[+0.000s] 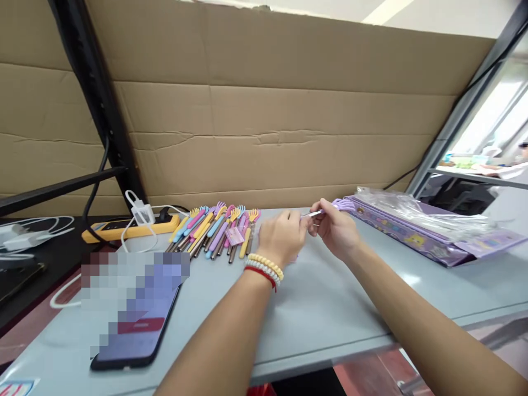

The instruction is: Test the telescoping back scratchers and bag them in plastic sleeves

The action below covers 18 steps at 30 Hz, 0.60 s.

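Both my hands meet over the middle of the grey table. My left hand (282, 236), with yellow, white and red bracelets at the wrist, is closed round one end of a thin shiny rod (312, 213). The fingers of my right hand (335, 226) pinch the same rod farther right. A purple claw-shaped head (344, 205) shows just beyond my right hand and seems to belong to the rod. Left of my left hand lies a pile of colourful claw-headed sticks (214, 228) with metal shafts and a small pink tag (235, 236).
A purple printed box (406, 236) with clear plastic bags (437, 214) on it lies at the right. At the left are a phone (142, 330), a yellow power strip (132, 227) and white cables. Cardboard (264, 110) stands behind the table.
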Each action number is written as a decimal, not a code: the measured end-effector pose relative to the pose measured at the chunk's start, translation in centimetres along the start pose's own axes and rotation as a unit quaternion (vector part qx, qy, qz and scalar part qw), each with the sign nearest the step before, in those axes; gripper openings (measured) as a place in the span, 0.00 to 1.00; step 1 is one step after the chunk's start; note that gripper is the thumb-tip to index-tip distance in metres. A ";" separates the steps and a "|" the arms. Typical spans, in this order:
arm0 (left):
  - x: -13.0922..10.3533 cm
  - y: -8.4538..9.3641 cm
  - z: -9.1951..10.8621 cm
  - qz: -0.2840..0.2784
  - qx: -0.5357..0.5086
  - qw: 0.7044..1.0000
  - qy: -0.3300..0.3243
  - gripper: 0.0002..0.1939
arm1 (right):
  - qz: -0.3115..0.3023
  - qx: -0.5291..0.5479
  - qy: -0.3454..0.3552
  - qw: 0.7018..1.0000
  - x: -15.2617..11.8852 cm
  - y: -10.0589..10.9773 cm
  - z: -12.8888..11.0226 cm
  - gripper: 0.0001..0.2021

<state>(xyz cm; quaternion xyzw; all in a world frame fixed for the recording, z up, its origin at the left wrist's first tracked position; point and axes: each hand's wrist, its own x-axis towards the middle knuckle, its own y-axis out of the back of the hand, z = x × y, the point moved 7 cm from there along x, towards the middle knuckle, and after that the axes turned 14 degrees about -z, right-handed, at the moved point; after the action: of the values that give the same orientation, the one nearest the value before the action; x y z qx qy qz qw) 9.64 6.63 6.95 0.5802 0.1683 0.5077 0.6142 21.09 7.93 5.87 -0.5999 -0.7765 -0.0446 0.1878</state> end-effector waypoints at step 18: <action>-1.7 -0.9 -1.2 -0.034 -0.094 0.992 0.083 0.19 | 0.132 0.146 0.011 0.980 2.4 -1.9 1.4 0.29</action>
<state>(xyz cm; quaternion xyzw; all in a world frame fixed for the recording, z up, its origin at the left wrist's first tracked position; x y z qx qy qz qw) 8.40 6.05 5.18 0.4697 0.1897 0.5466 0.6668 18.43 10.01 5.74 -0.6624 -0.6867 0.0877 0.2865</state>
